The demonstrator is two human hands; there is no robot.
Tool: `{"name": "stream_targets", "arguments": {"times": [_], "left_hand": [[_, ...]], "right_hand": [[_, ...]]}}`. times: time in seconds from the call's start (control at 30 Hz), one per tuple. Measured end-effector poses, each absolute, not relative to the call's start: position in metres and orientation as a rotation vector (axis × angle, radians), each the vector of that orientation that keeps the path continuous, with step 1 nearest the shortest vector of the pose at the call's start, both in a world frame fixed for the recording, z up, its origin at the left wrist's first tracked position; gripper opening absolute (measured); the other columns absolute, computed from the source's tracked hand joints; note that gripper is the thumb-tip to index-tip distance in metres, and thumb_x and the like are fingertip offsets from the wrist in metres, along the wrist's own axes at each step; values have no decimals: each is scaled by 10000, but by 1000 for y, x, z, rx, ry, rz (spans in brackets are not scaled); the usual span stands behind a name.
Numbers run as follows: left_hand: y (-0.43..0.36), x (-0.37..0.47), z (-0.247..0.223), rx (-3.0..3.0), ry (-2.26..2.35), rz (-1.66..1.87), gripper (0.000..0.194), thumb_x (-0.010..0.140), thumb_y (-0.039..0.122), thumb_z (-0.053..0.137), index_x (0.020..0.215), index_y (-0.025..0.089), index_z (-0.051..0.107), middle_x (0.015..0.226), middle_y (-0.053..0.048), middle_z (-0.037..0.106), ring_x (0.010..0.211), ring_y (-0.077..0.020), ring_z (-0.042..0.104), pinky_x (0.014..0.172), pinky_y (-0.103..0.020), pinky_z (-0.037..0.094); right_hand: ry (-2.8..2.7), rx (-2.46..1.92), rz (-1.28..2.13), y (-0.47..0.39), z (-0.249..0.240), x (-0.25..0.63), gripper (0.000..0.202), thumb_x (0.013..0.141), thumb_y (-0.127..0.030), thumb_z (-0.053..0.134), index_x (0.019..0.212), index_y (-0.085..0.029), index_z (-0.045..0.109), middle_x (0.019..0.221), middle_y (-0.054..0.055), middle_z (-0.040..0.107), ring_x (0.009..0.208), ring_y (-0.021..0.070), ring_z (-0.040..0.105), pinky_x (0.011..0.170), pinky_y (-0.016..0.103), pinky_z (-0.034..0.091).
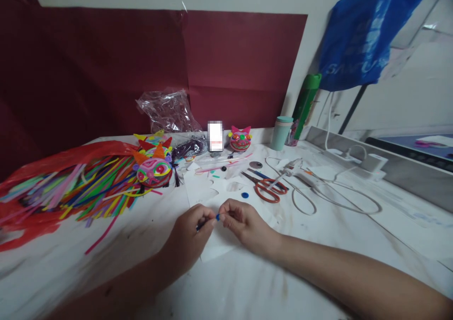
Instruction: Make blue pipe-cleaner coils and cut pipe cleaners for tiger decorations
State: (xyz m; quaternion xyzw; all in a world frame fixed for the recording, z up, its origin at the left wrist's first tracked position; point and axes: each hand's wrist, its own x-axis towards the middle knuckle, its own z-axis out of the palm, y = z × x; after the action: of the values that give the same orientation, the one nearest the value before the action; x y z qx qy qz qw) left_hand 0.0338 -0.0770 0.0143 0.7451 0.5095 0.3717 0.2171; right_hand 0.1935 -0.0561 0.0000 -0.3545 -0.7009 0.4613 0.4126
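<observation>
Both hands meet over white paper (198, 188) on the marbled tabletop. My left hand (193, 232) is closed, pinching a thin dark blue strip (201, 225) between thumb and fingers. At its near end, the strip shows a small bright blue piece (218, 217), which the thumb and forefinger of my right hand (242, 223) pinch from the other side. Whether this end is rolled or folded is too small to tell. Just beyond the right fingers, a flat round blue disc (245, 195) lies on the paper.
Orange-handled scissors (268, 190) and a glue gun (293, 169) with its looping cable lie right of the paper. Colourful strips (102, 183) spread over red plastic at left, beside a decorated animal head (154, 171). A similar head (240, 139) and a green cup (279, 135) stand behind.
</observation>
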Motion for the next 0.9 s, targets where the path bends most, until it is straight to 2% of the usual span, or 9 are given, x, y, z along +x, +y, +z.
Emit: {"name": "stream_targets", "arguments": {"times": [0.1, 0.23, 0.33, 0.47, 0.53, 0.73, 0.9], "left_hand": [[-75, 30, 13, 2130, 1407, 1006, 128, 764, 197, 452, 666, 188, 534, 641, 16, 516, 605, -125, 490, 574, -233, 380], [-75, 27, 9, 2287, 1350, 928, 150, 788, 164, 435, 696, 184, 552, 710, -6, 536, 668, -135, 523, 617, -241, 396], [-76, 26, 7, 2361, 1337, 874, 134, 782, 146, 451, 718, 179, 563, 727, -10, 527, 667, -134, 524, 615, -241, 395], [-78, 29, 10, 2379, 1321, 892, 148, 754, 102, 452, 652, 176, 530, 683, 6, 498, 633, -123, 505, 591, -232, 378], [-79, 30, 13, 2333, 1315, 951, 145, 724, 88, 467, 621, 177, 516, 658, 15, 490, 614, -115, 493, 576, -225, 366], [-80, 32, 19, 2005, 1364, 1173, 110, 743, 171, 493, 642, 182, 537, 636, 29, 499, 598, -109, 483, 563, -215, 372], [-81, 35, 15, 1991, 1371, 1217, 115, 720, 175, 493, 612, 184, 531, 619, 30, 487, 579, -109, 475, 546, -215, 372]], "right_hand": [[-1908, -925, 930, -55, 3, 197, 83, 813, -189, 489, 734, -166, 503, 673, -6, 493, 625, 118, 438, 579, 244, 354], [-2083, -908, 704, -57, 6, 200, 98, 791, -91, 467, 748, -173, 499, 716, 14, 525, 650, 127, 478, 600, 245, 388], [-2204, -811, 569, -60, 7, 202, 121, 789, -67, 447, 783, -177, 497, 740, 27, 519, 677, 137, 488, 620, 248, 409], [-2312, -684, 431, -62, 9, 204, 114, 820, -90, 425, 814, -162, 514, 784, 66, 528, 726, 162, 497, 653, 272, 426], [-2260, -715, 504, -62, 11, 204, 113, 830, -109, 435, 801, -154, 534, 777, 68, 541, 727, 162, 507, 655, 278, 428], [-1765, -791, 1088, -57, 5, 196, 118, 799, -283, 564, 796, -170, 595, 763, 15, 579, 714, 130, 547, 665, 265, 444], [-1633, -802, 1106, -60, -6, 190, 168, 760, -340, 607, 777, -176, 576, 714, -5, 538, 669, 119, 512, 629, 251, 433]]}}
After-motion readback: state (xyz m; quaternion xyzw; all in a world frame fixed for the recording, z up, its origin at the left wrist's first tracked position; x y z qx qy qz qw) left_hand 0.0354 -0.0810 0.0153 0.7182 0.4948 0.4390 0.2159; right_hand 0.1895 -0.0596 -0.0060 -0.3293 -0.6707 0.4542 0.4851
